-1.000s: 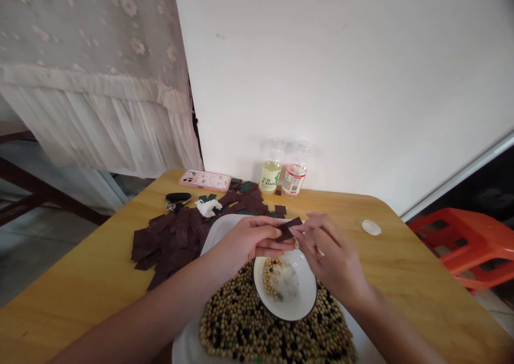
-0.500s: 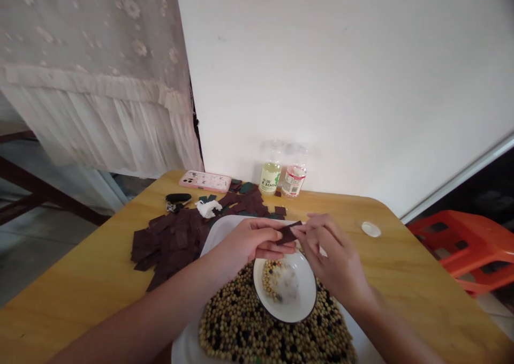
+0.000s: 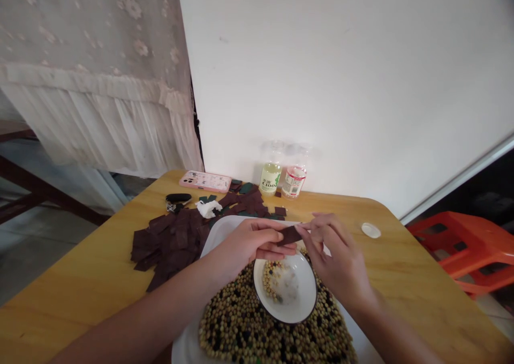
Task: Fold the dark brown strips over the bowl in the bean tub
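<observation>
**Hands pinching dark brown piece above bowl of beans**

The left hand (image 3: pixel 244 241) and right hand (image 3: pixel 337 259) are holding a dark brown piece (image 3: pixel 289 235) just above a white bowl (image 3: pixel 310 294), material unclear. The left fingers (image 3: pixel 267 236) are closed on one end, the right fingers (image 3: pixel 309 227) pinching the other. The bowl is sitting in a heap of soybeans and black beans (image 3: pixel 236 321) on a white tray (image 3: pixel 220 230). Risks: a slipping pinch could be dropping the piece among the beans; a bumped bowl could be tipping, scattering beans across the counter (image 3: pixel 389 267). A pile of dark squares (image 3: pixel 172 241) is lying beside the tray.
</observation>
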`<state>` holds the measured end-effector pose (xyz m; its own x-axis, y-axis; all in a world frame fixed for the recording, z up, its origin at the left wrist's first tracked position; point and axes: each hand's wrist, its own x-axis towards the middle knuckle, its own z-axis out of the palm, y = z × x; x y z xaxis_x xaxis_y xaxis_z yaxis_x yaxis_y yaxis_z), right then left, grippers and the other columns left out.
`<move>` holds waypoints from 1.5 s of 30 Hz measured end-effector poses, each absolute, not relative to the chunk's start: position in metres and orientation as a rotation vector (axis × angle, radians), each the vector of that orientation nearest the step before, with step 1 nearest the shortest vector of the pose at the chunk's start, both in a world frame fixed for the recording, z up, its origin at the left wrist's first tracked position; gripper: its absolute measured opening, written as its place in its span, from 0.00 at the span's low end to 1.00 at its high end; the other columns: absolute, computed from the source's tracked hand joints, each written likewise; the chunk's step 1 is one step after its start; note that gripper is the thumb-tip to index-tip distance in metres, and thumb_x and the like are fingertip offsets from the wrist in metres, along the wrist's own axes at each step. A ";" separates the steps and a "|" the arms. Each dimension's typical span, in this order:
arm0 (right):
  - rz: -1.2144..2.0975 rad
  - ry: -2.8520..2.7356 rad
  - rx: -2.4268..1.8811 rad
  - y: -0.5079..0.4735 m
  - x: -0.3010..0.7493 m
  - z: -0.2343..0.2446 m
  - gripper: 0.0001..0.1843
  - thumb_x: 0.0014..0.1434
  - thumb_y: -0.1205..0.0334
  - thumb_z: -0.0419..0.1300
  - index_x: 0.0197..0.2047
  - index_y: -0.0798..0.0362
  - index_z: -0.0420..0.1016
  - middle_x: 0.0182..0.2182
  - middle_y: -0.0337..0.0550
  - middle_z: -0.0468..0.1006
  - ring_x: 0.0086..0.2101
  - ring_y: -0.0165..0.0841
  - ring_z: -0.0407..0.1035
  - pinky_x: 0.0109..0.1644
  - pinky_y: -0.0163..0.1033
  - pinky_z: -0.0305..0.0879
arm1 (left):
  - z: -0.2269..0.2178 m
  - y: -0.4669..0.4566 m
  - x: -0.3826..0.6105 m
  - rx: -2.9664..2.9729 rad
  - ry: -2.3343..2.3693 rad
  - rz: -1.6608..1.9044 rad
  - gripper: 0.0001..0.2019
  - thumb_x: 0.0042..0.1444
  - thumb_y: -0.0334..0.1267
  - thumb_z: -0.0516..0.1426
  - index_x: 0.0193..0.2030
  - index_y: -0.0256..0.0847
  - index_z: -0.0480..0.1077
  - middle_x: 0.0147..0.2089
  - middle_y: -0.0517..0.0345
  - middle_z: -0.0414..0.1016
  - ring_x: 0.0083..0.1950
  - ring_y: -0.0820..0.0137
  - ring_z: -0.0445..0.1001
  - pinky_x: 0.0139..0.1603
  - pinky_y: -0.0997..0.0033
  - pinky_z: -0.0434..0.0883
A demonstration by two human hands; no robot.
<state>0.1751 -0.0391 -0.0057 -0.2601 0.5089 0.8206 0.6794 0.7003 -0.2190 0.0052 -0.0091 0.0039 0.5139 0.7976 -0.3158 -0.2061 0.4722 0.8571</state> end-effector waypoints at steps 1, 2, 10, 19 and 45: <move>-0.218 -1.934 -0.917 -0.039 0.175 -0.006 0.13 0.55 0.77 0.55 0.27 0.51 0.57 0.28 0.39 0.64 0.33 0.30 0.64 0.36 0.38 0.68 | 0.004 -0.009 0.005 0.855 0.803 0.724 0.09 0.50 0.29 0.56 0.39 0.35 0.73 0.31 0.50 0.79 0.34 0.67 0.78 0.37 0.71 0.73; -0.216 -1.946 -0.915 -0.039 0.175 -0.006 0.13 0.55 0.77 0.55 0.27 0.51 0.57 0.28 0.39 0.64 0.33 0.30 0.64 0.37 0.38 0.68 | 0.003 -0.009 0.005 0.847 0.796 0.742 0.09 0.50 0.29 0.56 0.39 0.35 0.72 0.31 0.50 0.79 0.34 0.67 0.78 0.37 0.71 0.73; -0.190 -1.952 -0.910 -0.039 0.175 -0.005 0.13 0.55 0.77 0.55 0.27 0.51 0.56 0.28 0.39 0.63 0.33 0.30 0.64 0.35 0.38 0.67 | 0.003 -0.009 0.006 0.860 0.798 0.734 0.08 0.51 0.28 0.56 0.39 0.35 0.72 0.31 0.50 0.79 0.33 0.68 0.78 0.37 0.71 0.74; -0.216 -1.940 -0.922 -0.038 0.174 -0.005 0.13 0.55 0.76 0.54 0.26 0.51 0.57 0.28 0.39 0.65 0.33 0.31 0.65 0.36 0.39 0.68 | 0.003 -0.009 0.005 0.859 0.817 0.754 0.08 0.50 0.29 0.56 0.39 0.36 0.72 0.31 0.51 0.79 0.34 0.67 0.78 0.38 0.70 0.73; -0.224 -1.907 -0.939 -0.038 0.174 -0.003 0.14 0.54 0.77 0.56 0.26 0.51 0.56 0.27 0.38 0.64 0.32 0.29 0.64 0.32 0.35 0.68 | 0.006 -0.009 0.006 0.862 0.824 0.711 0.10 0.49 0.28 0.56 0.40 0.35 0.73 0.31 0.51 0.79 0.34 0.68 0.78 0.33 0.75 0.73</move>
